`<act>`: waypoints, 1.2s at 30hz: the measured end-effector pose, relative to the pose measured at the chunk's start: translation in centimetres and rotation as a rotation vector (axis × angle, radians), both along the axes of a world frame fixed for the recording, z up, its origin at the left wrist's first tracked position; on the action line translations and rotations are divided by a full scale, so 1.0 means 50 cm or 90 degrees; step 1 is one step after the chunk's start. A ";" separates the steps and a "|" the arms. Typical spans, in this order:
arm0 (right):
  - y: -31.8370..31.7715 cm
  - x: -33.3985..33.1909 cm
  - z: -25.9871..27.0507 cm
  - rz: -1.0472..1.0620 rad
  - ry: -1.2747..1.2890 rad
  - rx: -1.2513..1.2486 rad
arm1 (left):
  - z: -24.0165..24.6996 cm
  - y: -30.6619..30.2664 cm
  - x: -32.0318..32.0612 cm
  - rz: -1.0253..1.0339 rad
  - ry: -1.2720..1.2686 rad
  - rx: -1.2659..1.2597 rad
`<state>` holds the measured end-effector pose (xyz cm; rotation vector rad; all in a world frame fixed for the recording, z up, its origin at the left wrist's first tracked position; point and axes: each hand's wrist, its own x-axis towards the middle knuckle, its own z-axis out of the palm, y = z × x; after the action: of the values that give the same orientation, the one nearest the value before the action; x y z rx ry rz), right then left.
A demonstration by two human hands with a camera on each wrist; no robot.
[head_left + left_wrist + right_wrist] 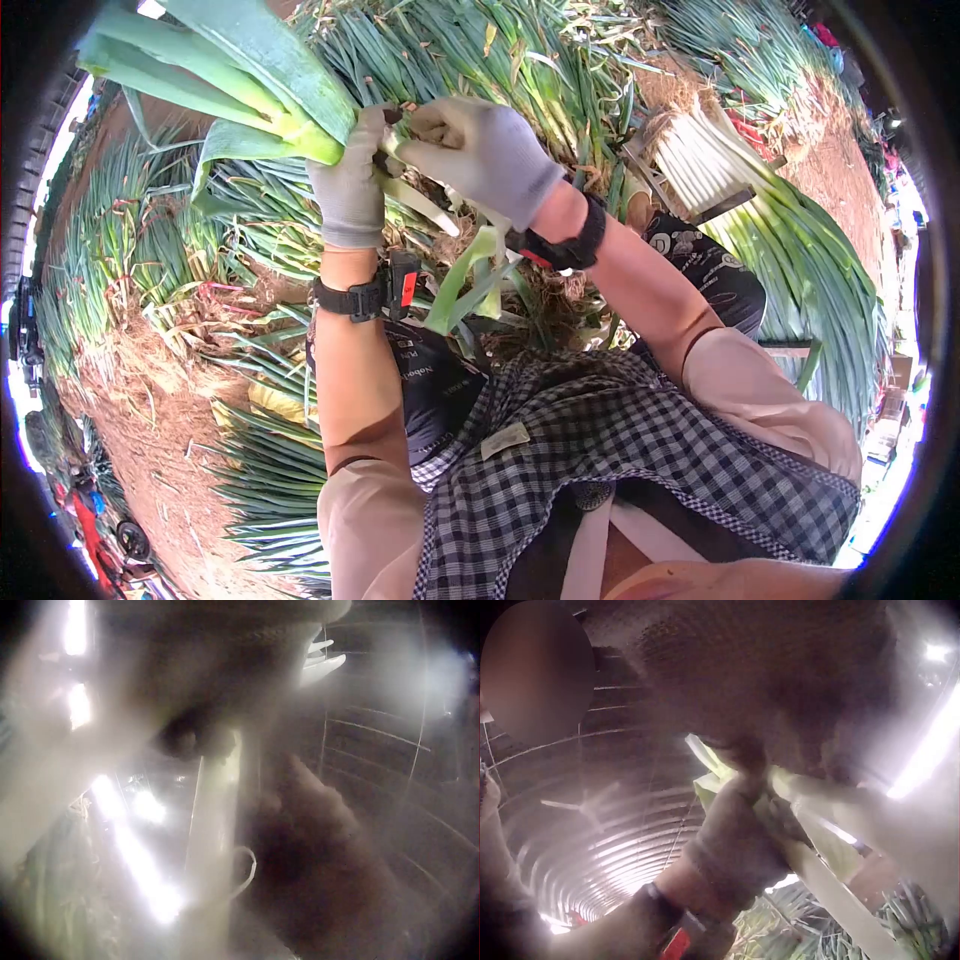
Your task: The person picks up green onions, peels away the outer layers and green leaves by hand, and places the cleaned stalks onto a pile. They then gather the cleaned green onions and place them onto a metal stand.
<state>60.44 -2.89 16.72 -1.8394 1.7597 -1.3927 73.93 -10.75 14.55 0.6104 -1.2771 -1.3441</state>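
Leek-strewn dirt floor (130, 400) — left hand (348, 185) and right hand (485, 150), fingers clamped on a leek (250, 60).

Hazy: pale stalk (214, 825) beside what seems the right hand (322, 847).

Left hand (348, 190) and right hand (487, 150) gloved pale grey. The leek (250, 70) in the left hand is bright green in the leaves, yellow-green at the grip and whitish below. Wrist straps (350, 298) black, red tab on the left. Apron (620, 450) below the hands black-and-white check. Sleeves (365, 520) pinkish beige. Bundle (700, 160) right of the right hand has white stalks. Soil (130, 390) reddish brown.
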 end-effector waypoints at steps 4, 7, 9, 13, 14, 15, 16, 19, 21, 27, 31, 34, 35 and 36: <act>-0.031 0.007 0.018 0.057 0.009 0.010 | -0.007 0.002 -0.011 -0.010 0.043 0.037; -0.033 0.006 0.039 0.031 0.114 0.086 | -0.014 0.000 -0.016 -0.025 0.086 0.074; -0.054 -0.010 0.006 0.057 0.069 0.068 | -0.013 0.000 -0.016 0.032 0.049 0.038; -0.058 -0.033 0.003 0.127 -0.084 0.156 | -0.025 -0.005 -0.004 -0.017 0.058 0.045; -0.053 -0.038 0.009 0.127 -0.083 0.156 | -0.026 -0.007 0.001 -0.073 0.066 0.068; -0.046 -0.042 0.016 0.140 -0.153 0.222 | -0.028 -0.009 0.003 -0.129 0.073 0.090; -0.038 -0.044 0.020 0.152 -0.223 0.287 | -0.019 0.000 -0.001 -0.130 0.074 0.090; -0.012 -0.052 0.007 0.211 -0.216 0.270 | 0.010 0.023 -0.007 -0.145 0.050 -0.051; 0.006 -0.046 -0.009 0.269 -0.156 0.220 | 0.023 0.027 -0.006 -0.156 0.090 0.002; 0.047 -0.042 -0.036 0.251 -0.280 0.340 | 0.021 0.019 0.018 -0.257 0.012 0.067; 0.041 -0.057 -0.070 0.284 -0.328 0.430 | 0.008 0.023 0.014 -0.310 0.042 0.077; 0.030 -0.067 -0.157 0.306 -0.302 0.319 | 0.017 0.042 -0.002 -0.294 0.072 0.054; 0.023 -0.076 -0.189 0.290 -0.116 0.352 | 0.023 0.045 -0.004 -0.269 0.068 0.046; 0.013 -0.085 -0.218 0.269 0.070 0.378 | 0.030 0.046 -0.004 -0.244 0.064 0.034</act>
<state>56.21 -2.24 5.80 -1.8110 1.4862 -0.5447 73.74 -8.46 16.06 0.3381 -1.3221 -1.7049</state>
